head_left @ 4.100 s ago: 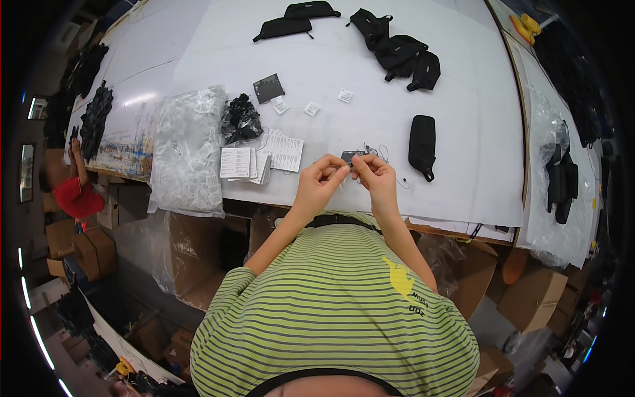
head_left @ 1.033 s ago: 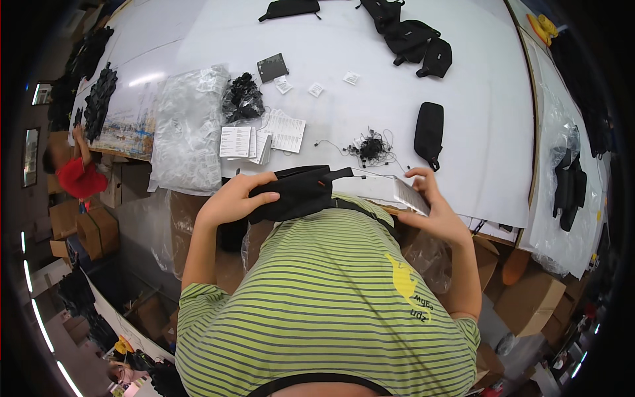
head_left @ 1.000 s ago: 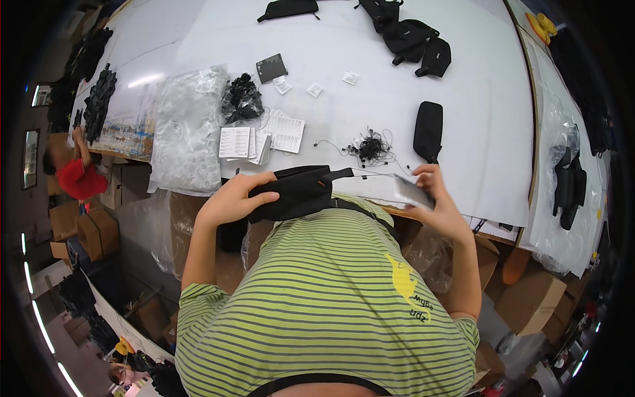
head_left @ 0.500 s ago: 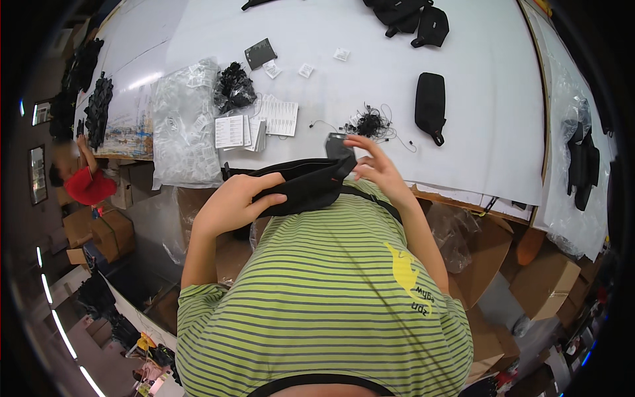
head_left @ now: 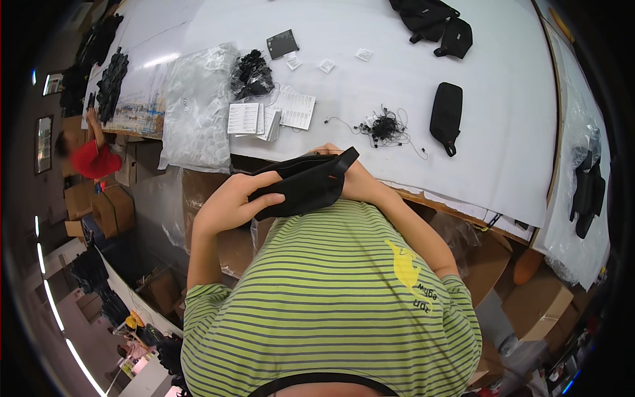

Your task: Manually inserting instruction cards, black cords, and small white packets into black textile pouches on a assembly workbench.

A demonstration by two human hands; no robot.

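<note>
My left hand (head_left: 235, 202) is closed on the near side of a black zip pouch (head_left: 304, 188), thumb outside and fingers over its rim. The pouch is held in front of my belly, its long opening facing up and a small red tab near its right end. Behind that right end is my right hand (head_left: 357, 180), with bent fingers at the far rim of the opening. The pouch hides most of those fingers and whatever they hold. Beyond, on the white table, lie a tangle of black strings (head_left: 383, 129) and a stack of white printed cards (head_left: 251, 119).
A clear bag of small packets (head_left: 198, 112) lies at the table's left, beside a bundle of black cords (head_left: 253, 71). Another black pouch (head_left: 446, 116) rests at the right, several black bags (head_left: 426, 20) at the back. Cardboard boxes (head_left: 539, 308) stand below; a person in red (head_left: 96, 159) is far left.
My right hand, earlier beside the pouch with a dark card, has moved left behind its rim; the card is out of sight. My left hand keeps its grip. The view has shifted slightly.
</note>
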